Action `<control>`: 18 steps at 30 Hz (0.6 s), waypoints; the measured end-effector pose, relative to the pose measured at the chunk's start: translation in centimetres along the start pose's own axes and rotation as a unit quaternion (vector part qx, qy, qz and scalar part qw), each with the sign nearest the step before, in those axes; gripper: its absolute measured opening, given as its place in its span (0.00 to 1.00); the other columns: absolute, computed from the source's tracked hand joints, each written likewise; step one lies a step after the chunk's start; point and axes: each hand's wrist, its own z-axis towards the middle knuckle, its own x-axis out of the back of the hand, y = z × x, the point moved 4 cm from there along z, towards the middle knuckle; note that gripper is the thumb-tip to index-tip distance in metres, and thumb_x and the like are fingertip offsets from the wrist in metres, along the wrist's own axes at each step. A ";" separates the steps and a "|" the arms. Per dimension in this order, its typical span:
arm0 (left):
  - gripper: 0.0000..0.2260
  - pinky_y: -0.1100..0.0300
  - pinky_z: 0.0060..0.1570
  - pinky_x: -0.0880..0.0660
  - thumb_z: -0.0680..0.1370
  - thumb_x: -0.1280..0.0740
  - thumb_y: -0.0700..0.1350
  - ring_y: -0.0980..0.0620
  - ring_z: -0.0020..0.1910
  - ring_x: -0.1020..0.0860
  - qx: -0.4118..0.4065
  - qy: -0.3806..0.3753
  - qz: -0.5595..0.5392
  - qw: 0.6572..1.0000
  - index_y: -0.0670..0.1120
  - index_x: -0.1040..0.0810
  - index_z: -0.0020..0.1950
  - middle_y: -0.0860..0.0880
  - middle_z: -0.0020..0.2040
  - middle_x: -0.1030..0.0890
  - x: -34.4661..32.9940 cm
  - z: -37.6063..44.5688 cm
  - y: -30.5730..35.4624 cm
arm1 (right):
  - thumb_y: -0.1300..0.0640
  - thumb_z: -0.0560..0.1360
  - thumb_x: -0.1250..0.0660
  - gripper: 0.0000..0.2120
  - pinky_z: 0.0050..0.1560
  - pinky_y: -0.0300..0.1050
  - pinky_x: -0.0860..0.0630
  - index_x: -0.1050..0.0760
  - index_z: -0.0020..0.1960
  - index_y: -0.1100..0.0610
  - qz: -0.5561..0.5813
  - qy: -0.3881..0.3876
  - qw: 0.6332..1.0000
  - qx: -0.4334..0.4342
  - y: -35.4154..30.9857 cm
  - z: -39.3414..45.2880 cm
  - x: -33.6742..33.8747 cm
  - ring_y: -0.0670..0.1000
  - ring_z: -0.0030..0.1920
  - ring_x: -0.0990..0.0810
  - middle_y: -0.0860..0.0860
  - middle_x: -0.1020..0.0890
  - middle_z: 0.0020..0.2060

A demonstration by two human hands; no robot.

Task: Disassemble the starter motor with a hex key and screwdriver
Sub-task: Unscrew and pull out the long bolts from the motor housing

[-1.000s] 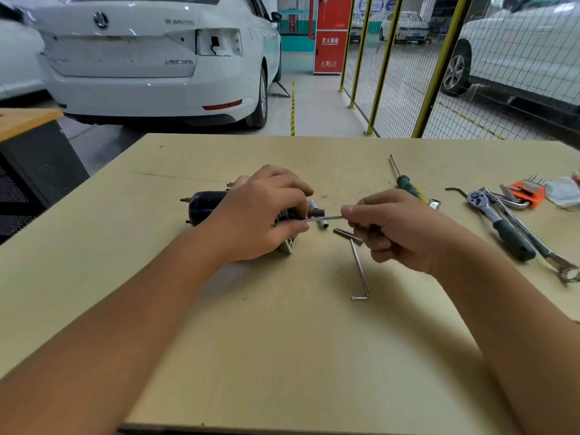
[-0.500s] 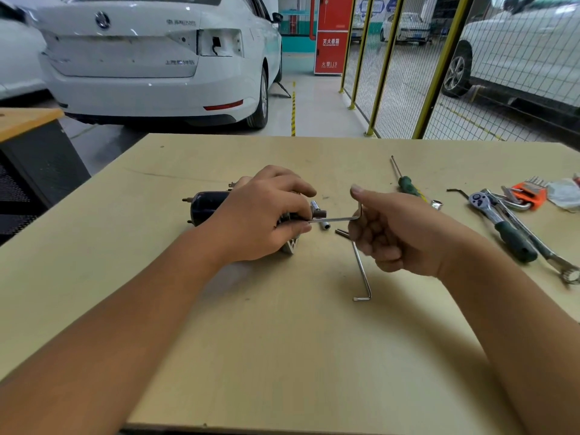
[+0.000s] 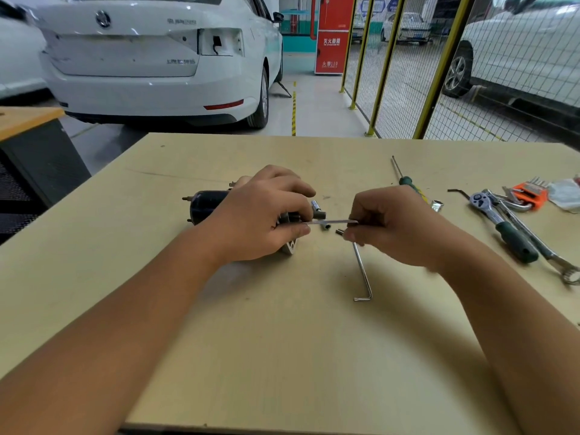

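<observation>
The starter motor [image 3: 207,206] lies on its side on the wooden table [image 3: 282,356], near the middle of the board, its black cylindrical body pointing away to the left and its pale metal end plate showing under the fingers; the left hand [image 3: 260,221] is curled over the top of it and grips it; a thin hex key [image 3: 329,221] runs level from the motor's end plate out to the right, where the right hand [image 3: 389,227] pinches it between thumb and curled fingers; whether its tip sits in a screw head cannot be told; just right of the motor, beside the key, lie a small socket [image 3: 315,206] and a short dark bolt [image 3: 326,227]; nearer the viewer than the motor, a second, longer L-shaped hex key [image 3: 362,274] lies flat on the board, its bend toward the near edge; farther right of the motor lies a green-handled screwdriver [image 3: 408,183], then a ratchet wrench [image 3: 502,221], a combination spanner [image 3: 546,252] and an orange holder of hex keys [image 3: 530,193]; behind the table stands a white car [image 3: 150,58] and a yellow-framed mesh fence [image 3: 408,73].
</observation>
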 end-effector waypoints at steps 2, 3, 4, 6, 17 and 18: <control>0.14 0.36 0.63 0.28 0.73 0.26 0.58 0.51 0.71 0.29 0.002 0.001 -0.033 0.999 0.55 0.16 0.57 0.56 0.66 0.21 0.4 0.0 -0.1 | 0.56 0.72 0.22 0.11 0.28 0.42 0.30 0.22 0.35 0.50 0.043 -0.006 0.999 -0.023 0.4 0.0 0.0 0.50 0.27 0.24 0.50 0.19 0.29; 0.20 0.37 0.65 0.29 0.71 0.25 0.61 0.52 0.72 0.29 0.004 0.006 -0.046 0.999 0.56 0.18 0.61 0.56 0.68 0.22 0.9 -0.1 -0.3 | 0.54 0.74 0.24 0.11 0.26 0.41 0.30 0.22 0.36 0.50 0.071 -0.039 0.996 -0.042 0.6 -0.1 -0.3 0.51 0.24 0.25 0.51 0.18 0.28; 0.26 0.38 0.67 0.29 0.69 0.24 0.65 0.52 0.72 0.30 0.007 0.013 -0.046 0.999 0.58 0.20 0.65 0.56 0.69 0.23 1.6 -0.2 -0.7 | 0.52 0.76 0.25 0.11 0.24 0.40 0.32 0.22 0.36 0.51 0.100 -0.080 0.989 -0.067 0.7 -0.3 -0.5 0.52 0.22 0.26 0.52 0.18 0.28; 0.38 0.39 0.70 0.31 0.62 0.24 0.70 0.53 0.72 0.31 0.038 0.010 -0.026 0.999 0.64 0.26 0.70 0.60 0.71 0.26 2.9 -0.7 -2.2 | 0.51 0.78 0.27 0.12 0.23 0.40 0.32 0.22 0.38 0.52 0.172 -0.139 0.967 -0.123 0.8 -0.7 -1.1 0.54 0.21 0.30 0.56 0.19 0.28; 0.47 0.47 0.70 0.28 0.55 0.24 0.70 0.55 0.67 0.26 0.158 -0.112 -0.018 0.981 0.62 0.28 0.74 0.58 0.67 0.25 2.8 -1.9 -6.9 | 0.48 0.81 0.33 0.19 0.25 0.41 0.28 0.22 0.41 0.63 0.338 -0.058 0.890 -0.299 1.2 -0.6 -2.5 0.50 0.23 0.29 0.60 0.19 0.30; 0.48 0.46 0.69 0.27 0.55 0.25 0.70 0.54 0.68 0.26 0.160 -0.113 -0.012 0.981 0.62 0.28 0.74 0.58 0.68 0.26 2.8 -1.9 -6.9 | 0.48 0.81 0.32 0.19 0.25 0.41 0.28 0.22 0.41 0.63 0.334 -0.053 0.890 -0.304 1.2 -0.6 -2.7 0.50 0.23 0.29 0.61 0.19 0.31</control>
